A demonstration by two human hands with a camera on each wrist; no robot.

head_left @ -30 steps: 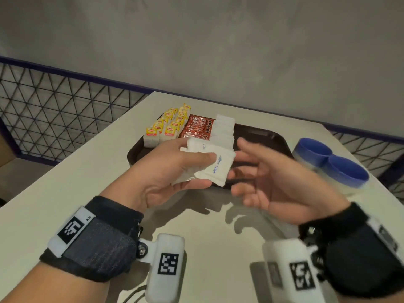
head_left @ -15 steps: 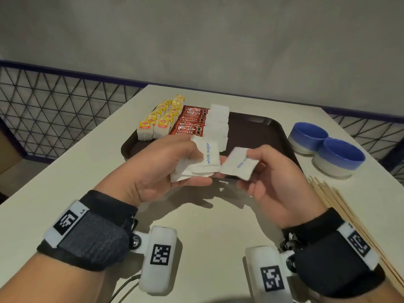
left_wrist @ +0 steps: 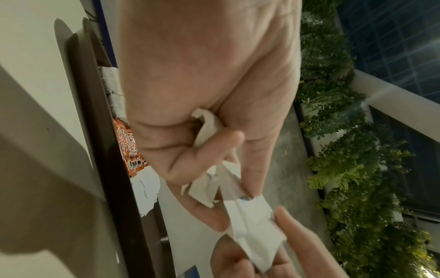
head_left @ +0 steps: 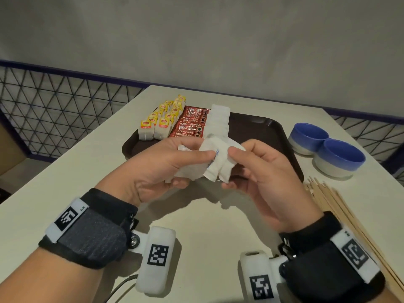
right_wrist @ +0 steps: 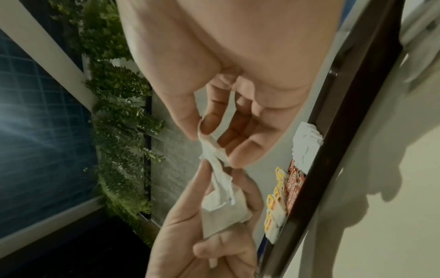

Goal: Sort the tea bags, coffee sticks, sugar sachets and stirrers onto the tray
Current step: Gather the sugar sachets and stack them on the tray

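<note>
A: Two hands over the table [head_left: 65, 171], tray [head_left: 262, 127] behind them. The left hand [head_left: 153, 169] grips a bunch of sugar sachets [head_left: 192, 169]; the right hand [head_left: 269, 178] pinches one sachet [head_left: 227, 169] at the bunch's edge.

B: How many in the bunch? Fingers hide most. Tea bags [head_left: 161, 119], coffee sticks [head_left: 190, 123] and more sachets line the tray; stirrers [head_left: 341, 208] run off-frame right.

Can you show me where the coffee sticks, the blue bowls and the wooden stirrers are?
coffee sticks [head_left: 190, 124]: head view, on the red wrappers in the tray.
blue bowls [head_left: 341, 154]: head view, inside of the nearer bowl.
wooden stirrers [head_left: 341, 212]: head view, middle of the bundle.
</note>
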